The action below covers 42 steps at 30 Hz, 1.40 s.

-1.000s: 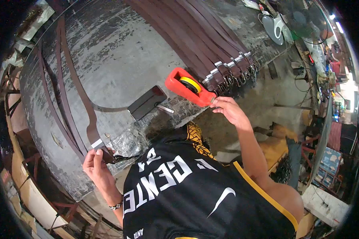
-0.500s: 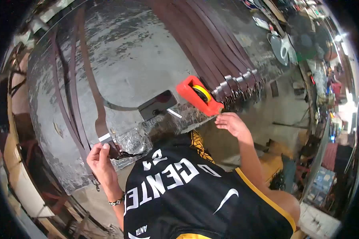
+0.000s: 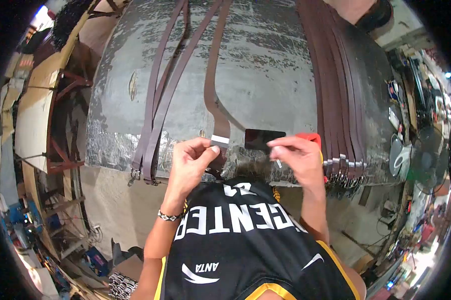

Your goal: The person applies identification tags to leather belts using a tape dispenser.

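Observation:
My left hand point(image 3: 189, 162) pinches a flat brown strap point(image 3: 216, 107) between thumb and fingers, close to a white band point(image 3: 219, 139) across it near the table's front edge. From there the strap runs away up the table. My right hand point(image 3: 299, 156) hovers over the front edge, its thumb and fingertips drawn together. Whatever may be between those fingertips is too small to make out. A black phone point(image 3: 261, 138) lies just beyond them. Partly hidden behind my right hand is a red tape dispenser point(image 3: 311, 137).
Several brown straps point(image 3: 338, 90) with metal clips at their near ends lie side by side on the right. More straps point(image 3: 160, 100) lie on the left of the worn grey table point(image 3: 265, 85). A fan point(image 3: 428, 165) stands at the far right.
My right hand has left the tape dispenser and come across toward my left hand, near the phone. My left hand still pinches the strap by its white band. The head view has turned.

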### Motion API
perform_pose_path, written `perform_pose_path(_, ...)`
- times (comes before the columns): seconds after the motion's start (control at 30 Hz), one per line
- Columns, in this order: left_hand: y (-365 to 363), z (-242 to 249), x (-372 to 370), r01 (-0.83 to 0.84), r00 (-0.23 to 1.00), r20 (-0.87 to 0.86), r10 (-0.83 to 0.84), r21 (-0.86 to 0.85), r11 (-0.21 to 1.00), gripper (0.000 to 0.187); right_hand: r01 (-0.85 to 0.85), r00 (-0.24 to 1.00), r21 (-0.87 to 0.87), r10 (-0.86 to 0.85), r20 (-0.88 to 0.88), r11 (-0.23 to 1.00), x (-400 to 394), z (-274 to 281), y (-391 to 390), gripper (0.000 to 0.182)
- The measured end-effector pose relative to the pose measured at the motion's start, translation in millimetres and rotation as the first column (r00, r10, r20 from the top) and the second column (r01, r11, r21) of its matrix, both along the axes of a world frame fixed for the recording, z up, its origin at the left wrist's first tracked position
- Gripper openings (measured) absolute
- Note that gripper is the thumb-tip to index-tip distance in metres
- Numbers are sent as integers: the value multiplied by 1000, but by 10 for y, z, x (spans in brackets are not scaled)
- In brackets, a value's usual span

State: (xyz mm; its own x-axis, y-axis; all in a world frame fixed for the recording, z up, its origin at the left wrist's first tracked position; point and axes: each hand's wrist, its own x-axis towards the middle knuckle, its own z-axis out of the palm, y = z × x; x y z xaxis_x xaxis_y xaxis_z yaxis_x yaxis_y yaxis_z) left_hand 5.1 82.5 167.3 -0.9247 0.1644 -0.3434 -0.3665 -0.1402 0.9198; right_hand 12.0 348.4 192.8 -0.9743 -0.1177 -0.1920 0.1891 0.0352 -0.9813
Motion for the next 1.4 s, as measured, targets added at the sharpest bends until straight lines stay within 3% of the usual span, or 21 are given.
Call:
perform_pose_path(0.1,-1,-24,22,41,999,3,-41,-55,998,14,-162,985,-116,169,47,980,-167,12,-391,17)
perform_pose_path(0.27,7,-72,40,77,996,-35,-80,-75,994,13,-338,941,-114,339,-8,934,-324,-9,-665,55)
perform_pose_path(0.83,62,0,18,92,989,-84,-122,-292,952,20,-357,929,145,367,-49,923,-369,-53,-758,50)
perform_pose_path(1.13,111,-13,44,39,956,-234,-179,-502,864,21,-289,951,260,308,-34,921,-335,-55,-822,44)
perform_pose_path(1.4,132,16,57,54,964,-199,-178,-507,860,23,-253,963,399,269,16,881,-349,-20,-831,45)
